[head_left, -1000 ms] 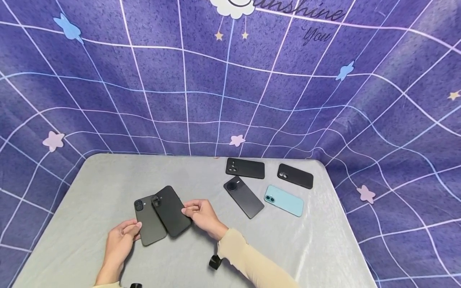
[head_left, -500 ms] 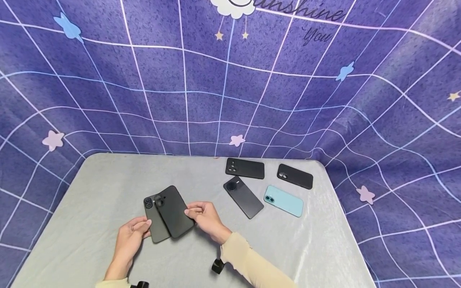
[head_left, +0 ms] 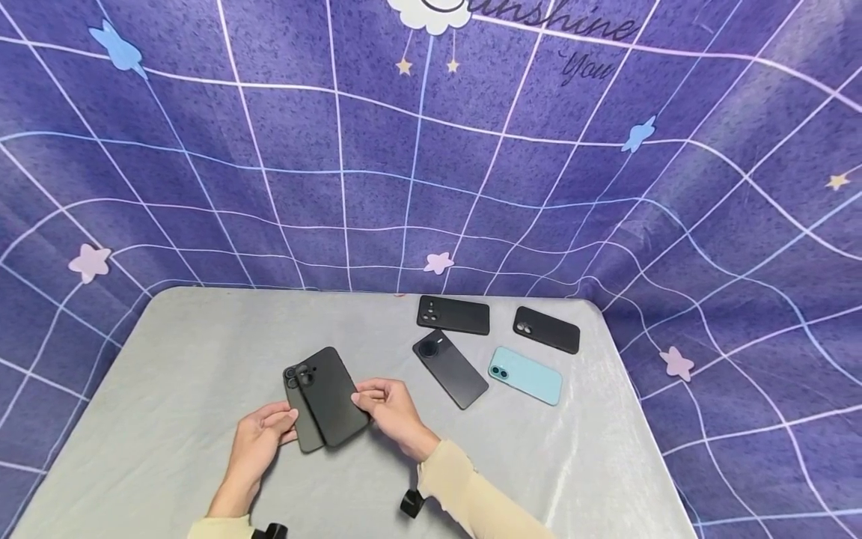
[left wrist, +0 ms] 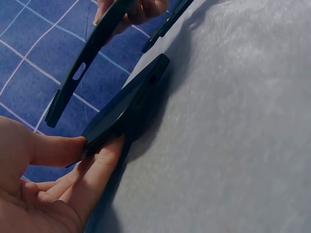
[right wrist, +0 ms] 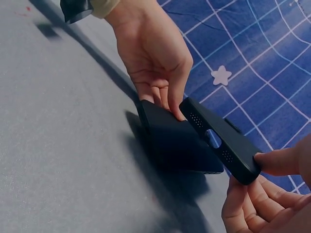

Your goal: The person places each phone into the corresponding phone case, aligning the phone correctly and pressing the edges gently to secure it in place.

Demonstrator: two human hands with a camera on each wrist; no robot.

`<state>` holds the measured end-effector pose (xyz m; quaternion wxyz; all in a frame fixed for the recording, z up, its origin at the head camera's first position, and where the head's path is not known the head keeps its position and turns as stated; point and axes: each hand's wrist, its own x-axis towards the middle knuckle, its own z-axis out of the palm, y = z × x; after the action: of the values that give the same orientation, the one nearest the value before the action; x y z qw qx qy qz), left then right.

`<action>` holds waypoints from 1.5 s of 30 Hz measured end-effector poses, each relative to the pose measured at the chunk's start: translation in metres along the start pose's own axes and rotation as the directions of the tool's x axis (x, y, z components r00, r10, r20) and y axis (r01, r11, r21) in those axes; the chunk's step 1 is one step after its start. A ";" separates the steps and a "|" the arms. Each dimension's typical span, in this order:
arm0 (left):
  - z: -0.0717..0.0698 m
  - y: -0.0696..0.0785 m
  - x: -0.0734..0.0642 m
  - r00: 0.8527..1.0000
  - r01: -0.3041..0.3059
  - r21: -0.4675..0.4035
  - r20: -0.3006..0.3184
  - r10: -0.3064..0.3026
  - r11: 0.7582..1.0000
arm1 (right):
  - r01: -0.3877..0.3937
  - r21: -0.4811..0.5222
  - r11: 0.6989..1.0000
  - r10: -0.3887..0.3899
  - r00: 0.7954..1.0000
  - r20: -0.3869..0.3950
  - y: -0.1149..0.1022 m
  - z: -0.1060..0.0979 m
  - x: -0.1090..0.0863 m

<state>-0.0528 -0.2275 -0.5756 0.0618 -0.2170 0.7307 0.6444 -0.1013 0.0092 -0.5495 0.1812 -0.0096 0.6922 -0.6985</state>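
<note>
My left hand (head_left: 259, 438) pinches the left edge of a dark grey phone (head_left: 306, 428), its back with the camera lenses facing up. Between thumb and fingers of my right hand (head_left: 396, 415) is the right edge of a black phone case (head_left: 334, 397). The case overlaps most of the phone in the head view and hides its right part. In the left wrist view the case (left wrist: 73, 82) is above the phone (left wrist: 127, 107), with a gap between them. The right wrist view shows the port cutout and speaker holes in the case's (right wrist: 221, 143) end wall.
To the right on the grey-covered table (head_left: 202, 337) lie a black case (head_left: 458, 315), a dark phone with a round camera (head_left: 453, 370), a light blue phone (head_left: 525, 376) and a smaller black case (head_left: 547, 330). A purple grid-patterned cloth (head_left: 377, 202) hangs behind.
My left hand has moved right with the phone, sliding it further under the case. My right hand has shifted slightly right with the case. The things at right stay in place.
</note>
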 end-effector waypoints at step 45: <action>0.029 0.010 -0.006 0.996 -0.002 -0.194 0.091 0.020 0.981 | 0.043 0.059 0.997 -0.038 0.996 -0.085 0.015 -0.002 -0.006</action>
<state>-0.0569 -0.1972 -0.5695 0.0706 -0.1876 0.6619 0.7223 -0.0925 0.0134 -0.5626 0.1379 0.0115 0.6775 -0.7224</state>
